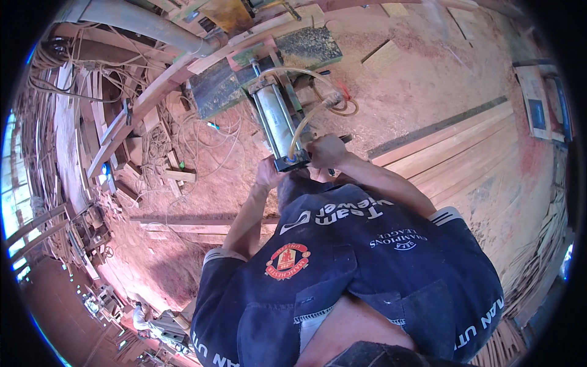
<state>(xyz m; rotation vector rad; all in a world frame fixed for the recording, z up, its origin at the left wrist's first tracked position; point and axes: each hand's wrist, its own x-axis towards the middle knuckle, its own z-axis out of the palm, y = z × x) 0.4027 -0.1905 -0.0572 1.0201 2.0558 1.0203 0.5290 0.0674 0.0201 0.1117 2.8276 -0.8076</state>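
Observation:
In front of my body is a pneumatic cylinder, a silver barrel with long tie rods and a dark end block at its near end. My left hand is at the left side of that block. Its fingers are curled, and what they grip is hidden. On the right side, my right hand is closed beside the block, and a short dark piece sticks out past its knuckles. I cannot make out what the fist holds. A clear yellowish hose loops from the near block.
A dark machine bed dusted with shavings lies beyond the cylinder. Long planks are stacked on the right. Offcuts and loose cords litter the sawdust-covered floor at left. A grey pipe crosses the upper left.

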